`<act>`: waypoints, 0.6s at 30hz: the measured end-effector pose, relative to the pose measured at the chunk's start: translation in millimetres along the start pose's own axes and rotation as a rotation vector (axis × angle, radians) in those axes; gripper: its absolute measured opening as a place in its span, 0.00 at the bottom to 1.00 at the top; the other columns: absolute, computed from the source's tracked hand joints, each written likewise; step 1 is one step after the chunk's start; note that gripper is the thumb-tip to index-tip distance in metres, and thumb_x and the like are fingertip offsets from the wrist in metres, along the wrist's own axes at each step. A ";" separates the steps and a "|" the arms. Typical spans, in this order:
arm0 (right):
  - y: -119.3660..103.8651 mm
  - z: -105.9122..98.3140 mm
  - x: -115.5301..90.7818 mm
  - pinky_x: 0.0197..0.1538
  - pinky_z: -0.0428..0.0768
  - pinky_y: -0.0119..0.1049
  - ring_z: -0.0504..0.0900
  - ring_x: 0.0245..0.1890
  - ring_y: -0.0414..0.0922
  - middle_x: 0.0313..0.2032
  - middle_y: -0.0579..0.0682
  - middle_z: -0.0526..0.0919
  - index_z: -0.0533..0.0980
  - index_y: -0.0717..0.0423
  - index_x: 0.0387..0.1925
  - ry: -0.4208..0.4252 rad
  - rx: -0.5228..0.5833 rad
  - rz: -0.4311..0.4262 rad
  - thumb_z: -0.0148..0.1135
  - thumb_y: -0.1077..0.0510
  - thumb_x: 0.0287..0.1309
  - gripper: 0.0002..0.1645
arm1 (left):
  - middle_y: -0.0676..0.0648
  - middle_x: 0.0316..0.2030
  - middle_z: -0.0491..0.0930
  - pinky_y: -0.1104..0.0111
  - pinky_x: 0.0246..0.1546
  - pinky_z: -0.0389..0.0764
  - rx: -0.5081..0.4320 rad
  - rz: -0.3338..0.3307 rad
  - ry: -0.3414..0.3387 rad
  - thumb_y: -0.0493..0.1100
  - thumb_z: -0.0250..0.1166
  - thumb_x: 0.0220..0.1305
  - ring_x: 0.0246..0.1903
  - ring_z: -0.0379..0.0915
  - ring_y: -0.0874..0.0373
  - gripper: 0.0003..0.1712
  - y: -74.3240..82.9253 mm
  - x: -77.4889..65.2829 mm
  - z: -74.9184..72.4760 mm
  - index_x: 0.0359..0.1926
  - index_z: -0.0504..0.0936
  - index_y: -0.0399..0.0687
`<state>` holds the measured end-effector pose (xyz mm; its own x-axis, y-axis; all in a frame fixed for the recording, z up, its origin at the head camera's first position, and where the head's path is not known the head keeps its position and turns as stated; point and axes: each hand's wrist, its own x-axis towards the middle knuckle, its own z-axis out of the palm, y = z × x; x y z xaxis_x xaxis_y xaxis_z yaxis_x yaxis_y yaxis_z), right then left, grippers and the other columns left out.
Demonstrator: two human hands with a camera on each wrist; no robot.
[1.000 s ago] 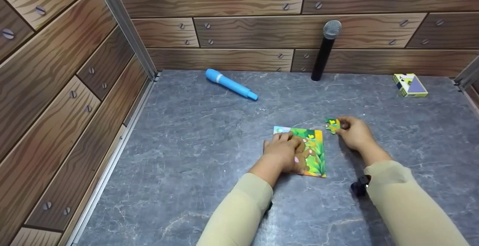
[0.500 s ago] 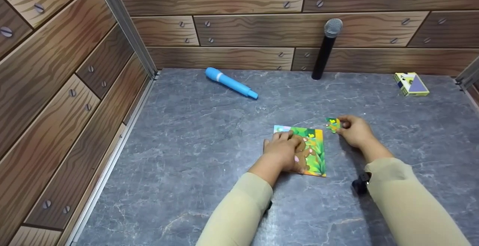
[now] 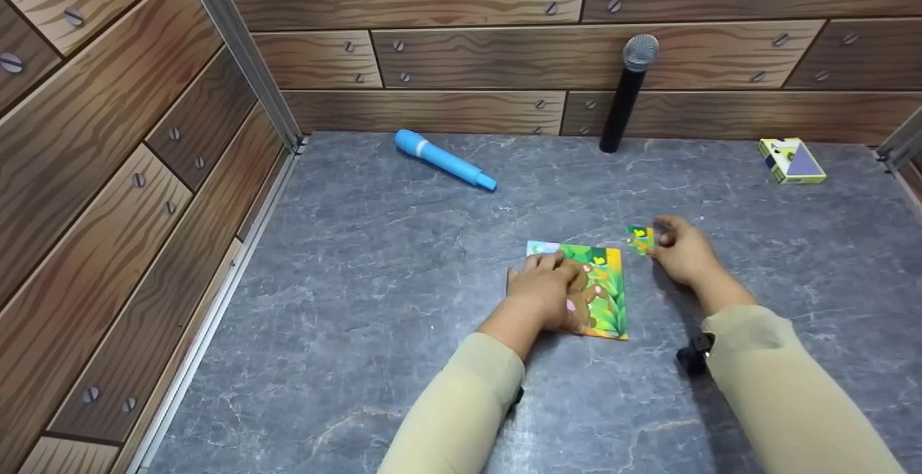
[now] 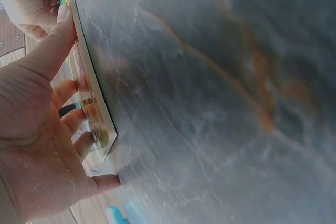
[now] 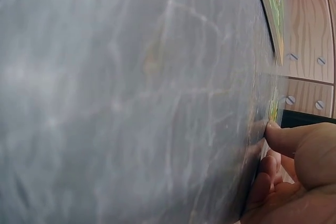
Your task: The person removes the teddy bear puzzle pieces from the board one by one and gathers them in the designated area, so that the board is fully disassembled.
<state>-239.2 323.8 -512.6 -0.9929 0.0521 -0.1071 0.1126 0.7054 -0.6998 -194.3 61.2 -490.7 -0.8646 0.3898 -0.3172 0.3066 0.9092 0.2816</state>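
A square jigsaw puzzle (image 3: 607,297) with a brown animal on green lies on the table, in the middle right of the head view. My left hand (image 3: 540,292) rests on its left part with fingers spread, hiding much of the picture. In the left wrist view the thumb and fingers touch the puzzle's edge (image 4: 93,103). Just beyond the puzzle's top right corner is a small puzzle piece (image 3: 639,240) with a yellow figure, apart from the puzzle. My right hand (image 3: 688,256) holds it by its right edge, the thumb against it and the other fingers curled.
A blue microphone (image 3: 446,161) lies at the back left. Against the plank-patterned back wall (image 3: 468,60) leans a black microphone (image 3: 624,99) with a silver head. A small yellow box (image 3: 792,161) sits at the back right. The metal frame (image 3: 238,49) edges the left wall.
The right index finger has lifted slightly from the piece's upper edge, while the thumb stays at it. The left hand and the puzzle have not visibly moved.
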 end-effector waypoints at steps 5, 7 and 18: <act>1.0 1.6 -3.6 0.58 0.74 0.53 0.75 0.54 0.62 0.51 0.71 0.77 0.60 0.77 0.74 0.024 0.060 0.002 0.62 0.70 0.68 0.38 | 0.60 0.82 0.53 0.48 0.74 0.60 -0.011 -0.017 -0.003 0.71 0.80 0.51 0.79 0.48 0.55 0.59 0.7 0.0 1.5 0.81 0.63 0.70; 0.4 0.8 -5.8 0.57 0.75 0.49 0.76 0.54 0.62 0.52 0.72 0.77 0.61 0.77 0.73 0.038 0.075 -0.001 0.61 0.71 0.67 0.37 | 0.59 0.82 0.53 0.49 0.74 0.59 -0.014 -0.026 -0.010 0.71 0.80 0.51 0.80 0.47 0.55 0.62 1.1 0.8 1.5 0.82 0.61 0.67; -27.8 18.4 -31.7 0.57 0.79 0.60 0.80 0.52 0.69 0.52 0.76 0.77 0.75 0.78 0.61 0.151 0.050 -0.147 0.62 0.68 0.69 0.23 | 0.59 0.82 0.54 0.52 0.71 0.62 -0.013 -0.025 0.021 0.70 0.81 0.51 0.79 0.49 0.56 0.63 0.8 -0.3 3.1 0.83 0.61 0.63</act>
<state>-210.2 289.5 -502.7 -0.9929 0.0594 0.1029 -0.0356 0.6773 -0.7349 -192.5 62.2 -493.2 -0.8801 0.3638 -0.3051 0.2800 0.9166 0.2854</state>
